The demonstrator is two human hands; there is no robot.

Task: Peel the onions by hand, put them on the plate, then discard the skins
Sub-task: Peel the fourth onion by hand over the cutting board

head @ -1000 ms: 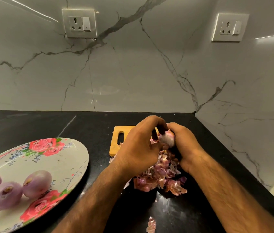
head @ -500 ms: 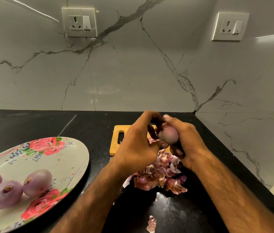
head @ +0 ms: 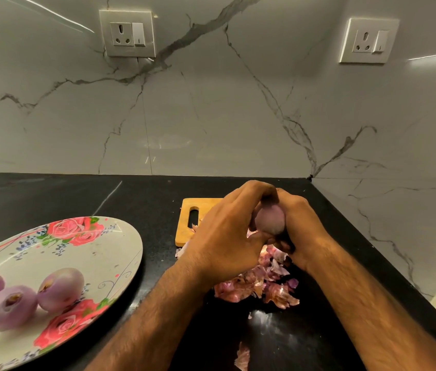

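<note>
A pale purple onion (head: 270,219) sits between both hands above the wooden cutting board (head: 195,218). My right hand (head: 303,231) cups it from the right and behind. My left hand (head: 227,234) curls over its top and left side, fingertips on the upper end. Under the hands lies a heap of pink onion skins (head: 262,283) on the black counter. Three peeled onions (head: 60,289) lie at the near left of the rose-patterned plate (head: 99,253).
A loose scrap of skin (head: 242,358) lies on the counter near the front edge. The marble wall meets the counter in a corner just right of my hands, with the counter's right edge (head: 388,266) running alongside my right forearm. Two wall sockets (head: 127,33) are above.
Both hands have lifted the onion slightly and turned it; more of its smooth peeled side faces me now. My left fingers have shifted over its top.
</note>
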